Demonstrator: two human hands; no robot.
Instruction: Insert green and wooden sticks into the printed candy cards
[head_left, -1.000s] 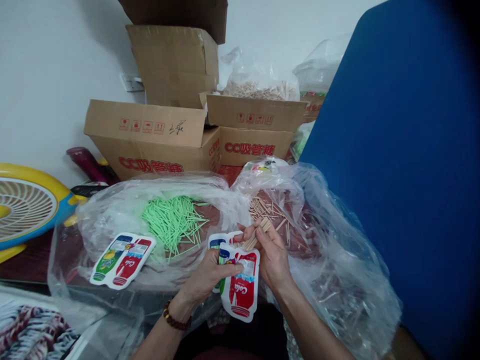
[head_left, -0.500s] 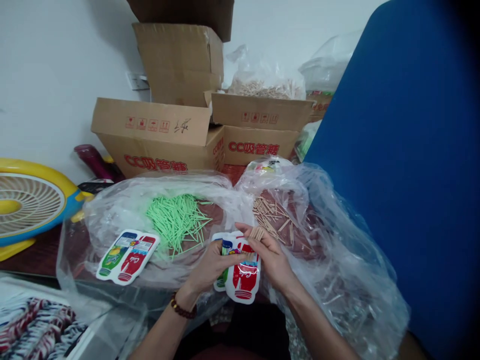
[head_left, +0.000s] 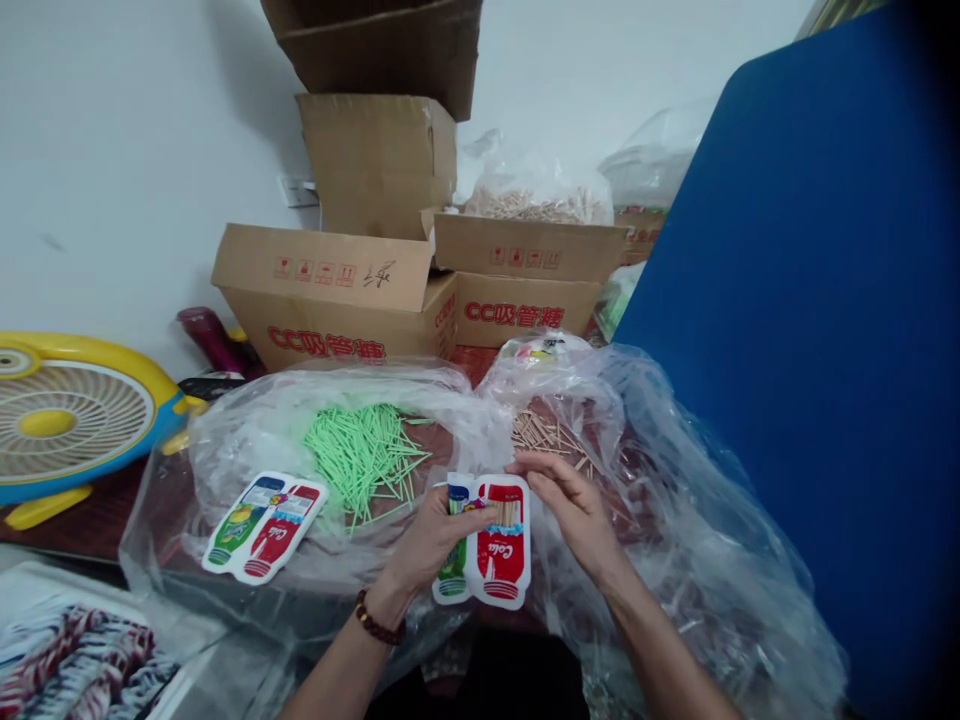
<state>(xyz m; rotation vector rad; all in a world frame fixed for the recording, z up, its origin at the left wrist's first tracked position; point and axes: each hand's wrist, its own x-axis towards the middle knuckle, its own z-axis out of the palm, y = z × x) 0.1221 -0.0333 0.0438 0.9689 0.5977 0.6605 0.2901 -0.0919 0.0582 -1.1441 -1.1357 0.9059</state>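
Note:
My left hand [head_left: 435, 525] grips a bottle-shaped candy packet [head_left: 499, 565], red with "Cola" lettering on one half and green on the other. My left thumb lies across its front. A row of light-brown sticks [head_left: 508, 514] shows in the upper part of the red half. At the packet's upper right corner is my right hand [head_left: 574, 505], fingers stretched out and holding nothing I can see; whether the fingertips touch the packet is unclear. A pile of brown sticks [head_left: 540, 432] lies just beyond it. Left of my hands are a matching packet [head_left: 262, 525] and a heap of green sticks [head_left: 364, 455].
Clear plastic bags [head_left: 675, 510] spread under the piles. A yellow and blue fan [head_left: 75, 410] stands at left, above a white tray [head_left: 30, 575] of striped packets. Cardboard boxes [head_left: 330, 310] line the back; a blue panel [head_left: 795, 300] closes off the right side.
The brown sticks my right hand held have left its fingers and now show in the packet's red half. My right hand has opened and drawn slightly right. The view has tilted up.

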